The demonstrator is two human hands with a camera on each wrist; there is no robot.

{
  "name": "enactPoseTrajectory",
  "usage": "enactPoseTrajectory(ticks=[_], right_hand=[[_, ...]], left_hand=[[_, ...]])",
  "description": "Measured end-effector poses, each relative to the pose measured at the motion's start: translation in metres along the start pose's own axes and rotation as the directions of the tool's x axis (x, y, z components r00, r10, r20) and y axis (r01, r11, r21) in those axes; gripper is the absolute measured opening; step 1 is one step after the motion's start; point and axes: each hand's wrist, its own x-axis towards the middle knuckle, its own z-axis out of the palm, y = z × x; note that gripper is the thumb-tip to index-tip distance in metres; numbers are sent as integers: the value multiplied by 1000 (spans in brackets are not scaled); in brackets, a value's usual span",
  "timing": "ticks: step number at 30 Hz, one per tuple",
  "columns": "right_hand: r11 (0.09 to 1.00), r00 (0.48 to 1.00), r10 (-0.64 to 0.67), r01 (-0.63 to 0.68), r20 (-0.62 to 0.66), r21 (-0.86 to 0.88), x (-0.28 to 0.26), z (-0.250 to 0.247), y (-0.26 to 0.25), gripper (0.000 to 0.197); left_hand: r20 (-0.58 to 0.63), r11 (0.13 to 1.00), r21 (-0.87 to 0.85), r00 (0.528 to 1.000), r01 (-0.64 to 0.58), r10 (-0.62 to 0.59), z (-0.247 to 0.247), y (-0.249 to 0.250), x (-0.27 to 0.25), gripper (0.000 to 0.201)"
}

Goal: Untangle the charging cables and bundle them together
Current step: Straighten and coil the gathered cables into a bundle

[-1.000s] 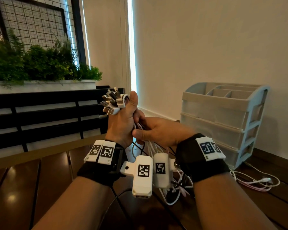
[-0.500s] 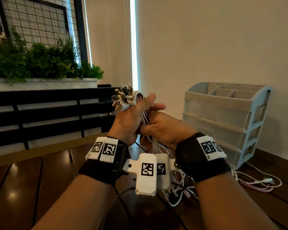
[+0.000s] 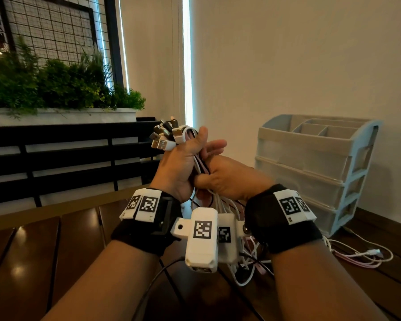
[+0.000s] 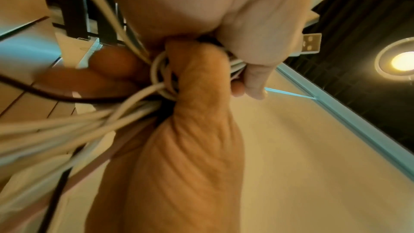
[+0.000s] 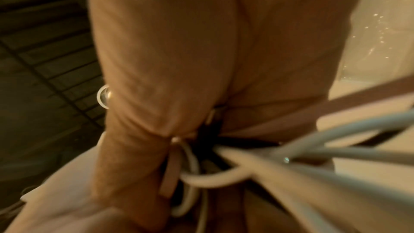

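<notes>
Nearest, two forearms in black wrist straps with white marker-tagged camera boxes, raised above a dark wooden counter (image 3: 44, 251). Below the wrists, loose white, pink and black cable lengths (image 3: 245, 267) hanging down and pooling on the counter.

Just beyond the straps, both hands pressed close together around one bundle of charging cables (image 3: 200, 162). Left hand (image 3: 178, 167) with its grip wrapped around the bundle's upper part, thumb up along it; in the left wrist view (image 4: 244, 29), fingers folded over white and dark cords. Right hand (image 3: 229, 177) touching the left, grip closed on the same cords just beneath, thumb pressed across them; in the left wrist view the cords looped at that thumb (image 4: 199, 77). Right wrist view blurred: palm (image 5: 201, 50) up close, white cords curving out at its base, a pink strand alongside.

Above the left fist, a cluster of USB plugs (image 3: 167, 135), white and dark, fanned upward.

Farther right, on the counter against the wall, a pale drawer organiser (image 3: 315, 172) with open top compartments. Beside its foot, a separate loop of white and pink cable (image 3: 366, 256) lying flat.

Farther left, a black slatted bench back, then a white planter of green foliage (image 3: 56, 89) before a wire grid panel.
</notes>
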Motion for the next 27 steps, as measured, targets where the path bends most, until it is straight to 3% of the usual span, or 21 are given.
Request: enactPoseTrajectory(ticks=[2, 5, 7, 14, 17, 19, 22, 25, 27], right_hand=[[998, 1000, 1, -2, 6, 60, -2, -3, 3, 7], [996, 999, 0, -4, 46, 87, -2, -5, 8, 25], [998, 1000, -7, 7, 7, 54, 2, -3, 13, 35], [911, 999, -21, 34, -36, 410, 5, 4, 7, 50], [918, 1000, -7, 17, -27, 396, 3, 6, 8, 45], [937, 999, 3, 11, -38, 349, 0, 5, 7, 31], [994, 992, 29, -16, -124, 111, 1, 7, 4, 10], [997, 986, 30, -42, -166, -66, 5, 7, 6, 13], [998, 993, 51, -54, -106, -25, 2, 2, 8, 10]], left_hand=[[14, 999, -34, 999, 35, -35, -2, 1, 0, 52], [-17, 991, -134, 1000, -19, 17, -4, 5, 2, 38], [-48, 974, -216, 997, -64, 55, -6, 6, 4, 34], [-109, 956, -261, 988, -133, 108, -11, 7, 5, 48], [-58, 964, -215, 988, -154, 144, -8, 5, 3, 46], [-40, 965, -210, 987, -159, 154, -6, 6, 1, 48], [-38, 957, -232, 984, -177, 173, -2, 9, -1, 55], [-67, 950, -221, 975, -222, 212, -2, 9, 0, 52], [-85, 941, -224, 967, -252, 239, -5, 9, 1, 52]])
